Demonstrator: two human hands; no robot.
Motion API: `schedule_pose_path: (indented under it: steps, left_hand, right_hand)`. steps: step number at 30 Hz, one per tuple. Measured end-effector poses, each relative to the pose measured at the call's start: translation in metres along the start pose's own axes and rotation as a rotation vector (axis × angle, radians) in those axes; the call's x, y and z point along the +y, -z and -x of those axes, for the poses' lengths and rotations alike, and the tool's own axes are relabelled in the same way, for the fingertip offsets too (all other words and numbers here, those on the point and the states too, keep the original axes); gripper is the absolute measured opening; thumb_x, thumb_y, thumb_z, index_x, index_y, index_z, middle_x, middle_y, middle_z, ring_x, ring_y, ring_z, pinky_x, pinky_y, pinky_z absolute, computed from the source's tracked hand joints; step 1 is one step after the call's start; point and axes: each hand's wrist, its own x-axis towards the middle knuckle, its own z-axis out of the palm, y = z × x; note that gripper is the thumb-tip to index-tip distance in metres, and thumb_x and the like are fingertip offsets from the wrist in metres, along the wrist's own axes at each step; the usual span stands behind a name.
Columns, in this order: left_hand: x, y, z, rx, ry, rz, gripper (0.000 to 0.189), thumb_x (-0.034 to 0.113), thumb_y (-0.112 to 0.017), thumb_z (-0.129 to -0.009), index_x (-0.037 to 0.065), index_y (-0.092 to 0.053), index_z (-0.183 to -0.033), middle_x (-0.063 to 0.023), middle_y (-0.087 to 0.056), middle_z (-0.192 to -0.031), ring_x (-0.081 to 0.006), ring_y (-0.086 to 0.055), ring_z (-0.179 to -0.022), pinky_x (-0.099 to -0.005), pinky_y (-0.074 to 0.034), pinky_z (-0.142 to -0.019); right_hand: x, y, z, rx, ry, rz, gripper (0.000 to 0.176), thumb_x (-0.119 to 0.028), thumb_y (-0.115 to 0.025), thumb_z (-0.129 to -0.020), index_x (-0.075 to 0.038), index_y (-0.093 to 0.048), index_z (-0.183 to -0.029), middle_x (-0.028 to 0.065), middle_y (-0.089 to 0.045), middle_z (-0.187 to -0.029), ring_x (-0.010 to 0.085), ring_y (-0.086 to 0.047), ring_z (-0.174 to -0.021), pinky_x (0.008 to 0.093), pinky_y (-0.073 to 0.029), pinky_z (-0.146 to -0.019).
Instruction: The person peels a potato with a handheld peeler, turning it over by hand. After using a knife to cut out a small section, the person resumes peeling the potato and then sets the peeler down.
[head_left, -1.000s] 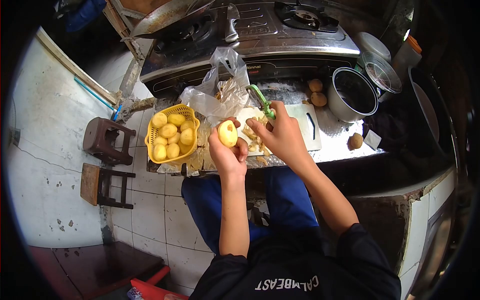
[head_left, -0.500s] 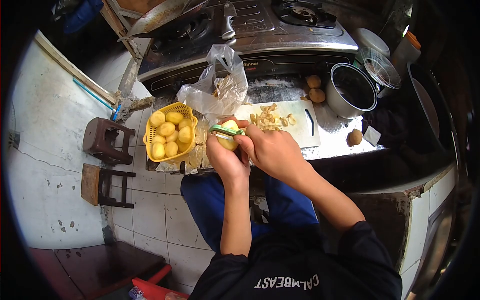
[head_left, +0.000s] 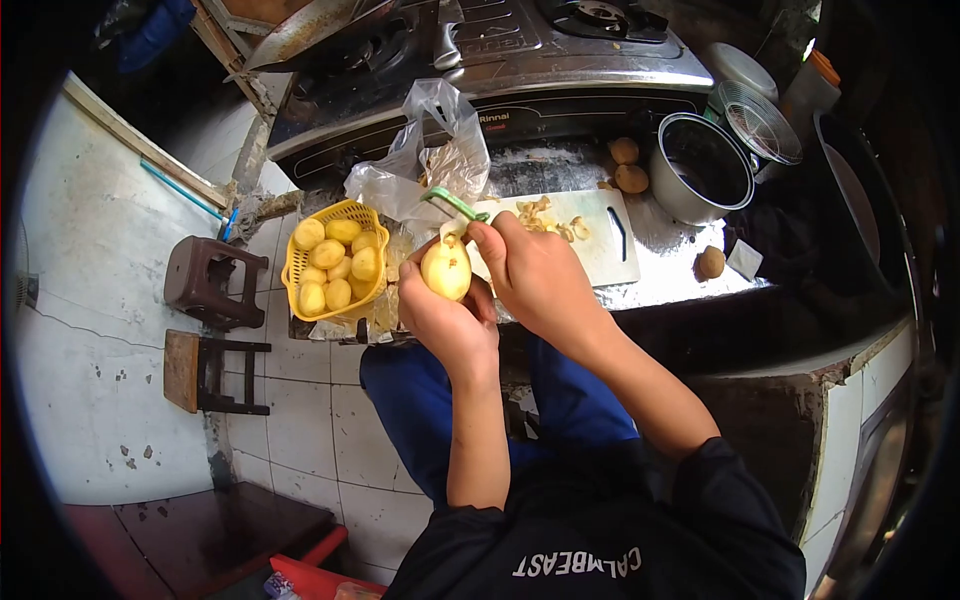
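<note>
My left hand (head_left: 450, 325) is wrapped round a mostly peeled potato (head_left: 446, 272), its pale yellow side facing up with a small brown spot. My right hand (head_left: 525, 262) grips a green peeler (head_left: 455, 204), whose blade end is just above the potato's far end. A bit of peel hangs between peeler and potato. Behind my right hand lies a white cutting board (head_left: 600, 262) with potato peelings (head_left: 543, 217) on it. To the left, a yellow basket (head_left: 290, 270) holds several peeled potatoes (head_left: 326, 254).
A clear plastic bag (head_left: 400, 190) lies beyond my hands, before the stove (head_left: 590, 70). A metal pot (head_left: 683, 205), unpeeled potatoes (head_left: 631, 179) and a wire strainer (head_left: 765, 128) are at the right. Another brown potato (head_left: 710, 262) lies near the counter's front edge.
The peeler has lifted off the potato and moved away from me, to the potato's far end. My left hand has tipped the potato, so more of its peeled surface shows.
</note>
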Motion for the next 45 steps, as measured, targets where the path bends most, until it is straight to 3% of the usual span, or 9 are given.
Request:
schedule_pose_path:
  steps: [6,11,16,25,34,38,40,43,45]
  left_hand:
    - [-0.01,0.001,-0.007,0.015,0.057,0.011,0.048,0.033,-0.028,-0.098,-0.003,-0.06,-0.097,-0.0118,-0.063,-0.075,-0.0132,-0.04,-0.033,-0.0229,-0.03,-0.031]
    - [-0.013,0.007,-0.008,-0.102,0.004,0.007,0.051,0.035,-0.025,-0.1,-0.003,-0.059,-0.1,-0.0201,-0.068,-0.104,-0.0115,-0.041,-0.033,-0.0205,-0.03,-0.03]
    - [-0.008,0.017,-0.013,-0.147,0.033,0.104,0.051,0.036,-0.024,-0.1,-0.002,-0.057,-0.1,-0.0228,-0.067,-0.103,-0.0116,-0.041,-0.032,-0.0205,-0.03,-0.03]
    - [0.0,0.018,-0.004,-0.314,0.031,0.182,0.057,0.041,-0.026,-0.098,-0.005,-0.055,-0.115,-0.024,-0.067,-0.091,-0.0114,-0.037,-0.029,-0.021,-0.028,-0.029]
    - [0.01,0.016,0.0,-0.347,-0.012,0.177,0.057,0.041,-0.027,-0.097,-0.006,-0.055,-0.113,-0.0244,-0.066,-0.09,-0.0124,-0.035,-0.028,-0.0214,-0.027,-0.028]
    - [0.012,0.013,0.002,-0.356,0.008,0.266,0.058,0.037,-0.021,-0.099,-0.005,-0.059,-0.108,-0.0245,-0.067,-0.087,-0.0136,-0.042,-0.033,-0.022,-0.034,-0.032]
    - [0.013,0.002,0.005,-0.071,-0.042,0.123,0.057,0.038,-0.022,-0.098,-0.005,-0.059,-0.106,-0.0237,-0.067,-0.087,-0.0133,-0.046,-0.037,-0.0232,-0.037,-0.035]
    - [0.02,0.013,0.007,-0.298,-0.007,0.185,0.057,0.038,-0.023,-0.097,-0.005,-0.059,-0.105,-0.0229,-0.067,-0.086,-0.0137,-0.047,-0.039,-0.0237,-0.039,-0.037]
    - [0.022,-0.002,0.013,-0.131,-0.018,0.176,0.057,0.039,-0.023,-0.098,-0.005,-0.059,-0.105,-0.0226,-0.067,-0.085,-0.0141,-0.046,-0.038,-0.0235,-0.037,-0.036]
  right_hand:
    - [-0.003,0.005,-0.007,-0.002,-0.252,-0.322,0.041,-0.036,-0.055,-0.095,0.002,-0.059,-0.082,0.0175,-0.056,-0.051,0.0345,-0.059,-0.047,0.0435,-0.044,-0.047]
    - [0.007,0.001,-0.013,0.035,-0.346,-0.543,0.035,-0.031,-0.063,-0.089,0.003,-0.06,-0.084,0.0154,-0.059,-0.053,0.0286,-0.06,-0.047,0.0393,-0.045,-0.048]
    - [0.027,0.01,-0.017,0.095,-0.324,-0.303,0.033,-0.028,-0.067,-0.085,0.004,-0.062,-0.084,0.0134,-0.06,-0.056,0.021,-0.06,-0.049,0.0343,-0.045,-0.05]
    - [0.028,0.02,-0.013,0.043,-0.482,-0.33,0.032,-0.028,-0.067,-0.087,0.003,-0.064,-0.082,0.0116,-0.061,-0.057,0.0187,-0.057,-0.049,0.0322,-0.044,-0.051]
    - [0.014,0.029,0.001,0.105,-0.349,-0.42,0.028,-0.024,-0.067,-0.087,0.001,-0.057,-0.079,0.0131,-0.058,-0.055,0.02,-0.055,-0.044,0.0313,-0.04,-0.045]
    - [-0.005,0.035,0.021,0.044,-0.015,-0.317,0.032,-0.028,-0.067,-0.087,-0.003,-0.05,-0.077,0.0123,-0.055,-0.052,0.0287,-0.056,-0.043,0.0354,-0.042,-0.042]
    - [-0.012,0.037,0.03,0.005,0.059,-0.275,0.033,-0.03,-0.067,-0.087,-0.004,-0.048,-0.077,0.012,-0.055,-0.052,0.0305,-0.056,-0.043,0.0367,-0.042,-0.041]
    - [-0.02,0.042,0.037,-0.131,0.182,-0.123,0.028,-0.027,-0.069,-0.085,-0.005,-0.052,-0.083,0.0119,-0.058,-0.056,0.027,-0.059,-0.045,0.0353,-0.046,-0.043]
    - [-0.024,0.039,0.035,-0.035,0.123,-0.268,0.025,-0.023,-0.069,-0.085,-0.004,-0.054,-0.087,0.0117,-0.059,-0.058,0.0256,-0.061,-0.046,0.034,-0.046,-0.044]
